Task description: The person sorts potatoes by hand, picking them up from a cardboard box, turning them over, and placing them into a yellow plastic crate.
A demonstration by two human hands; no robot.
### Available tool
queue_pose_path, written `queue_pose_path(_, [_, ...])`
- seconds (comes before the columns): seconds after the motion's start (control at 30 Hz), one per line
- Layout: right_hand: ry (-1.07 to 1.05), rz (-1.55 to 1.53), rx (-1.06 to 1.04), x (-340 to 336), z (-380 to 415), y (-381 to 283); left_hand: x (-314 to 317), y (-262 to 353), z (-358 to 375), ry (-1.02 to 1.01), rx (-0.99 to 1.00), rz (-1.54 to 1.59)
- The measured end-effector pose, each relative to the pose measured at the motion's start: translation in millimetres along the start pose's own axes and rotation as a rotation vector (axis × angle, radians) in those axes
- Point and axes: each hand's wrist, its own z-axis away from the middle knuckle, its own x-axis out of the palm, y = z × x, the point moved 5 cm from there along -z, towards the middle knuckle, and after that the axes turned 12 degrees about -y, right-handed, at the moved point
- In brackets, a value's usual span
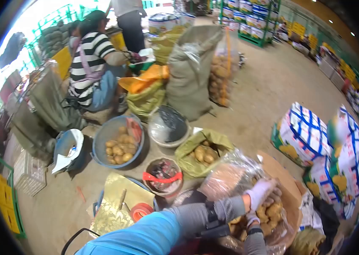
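My left hand (260,194), in a pale glove, reaches across the top of a plastic-lined cardboard box (292,191). Its fingers curl close together, and what they hold, if anything, is hidden. Below it comes my right hand (252,219), also gloved, with a dark band at its wrist; its fingers are hidden behind the left hand. Under both hands lie several knobbly tan roots (273,214), like ginger or potatoes. Clear plastic (226,174) bunches up along the box's left side.
An open green sack of potatoes (205,154) stands beyond the box. Left of it are a bucket (162,174) with a red band and a blue basin (96,146) holding potatoes. White-and-blue packed bags (300,134) stand right. A seated person (92,63) works near a tall sack (190,76).
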Motion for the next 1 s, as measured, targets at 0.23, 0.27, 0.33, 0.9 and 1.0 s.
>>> queue_pose_path(0.23, [0.142,-0.085,0.227,48.2,-38.2,10.3,-7.7,9.5,-2.5,0.018,-0.089,-0.027])
queue_pose_path(0.27, [0.151,-0.122,0.23,50.9,-38.8,10.7,-6.7,8.6,-5.2,-0.008,-0.102,-0.032])
queue_pose_path(0.33, [0.164,-0.211,0.235,56.0,-40.2,15.6,-3.6,0.9,-10.6,-0.021,-0.098,-0.002])
queue_pose_path(0.9, [0.494,-0.825,-0.428,-173.8,177.5,-34.7,51.2,-58.8,6.8,-0.45,-0.239,-0.227])
queue_pose_path(1.0, [0.667,-0.654,-0.408,-183.6,203.6,-46.6,59.9,-68.3,2.8,-0.469,-0.224,-0.293])
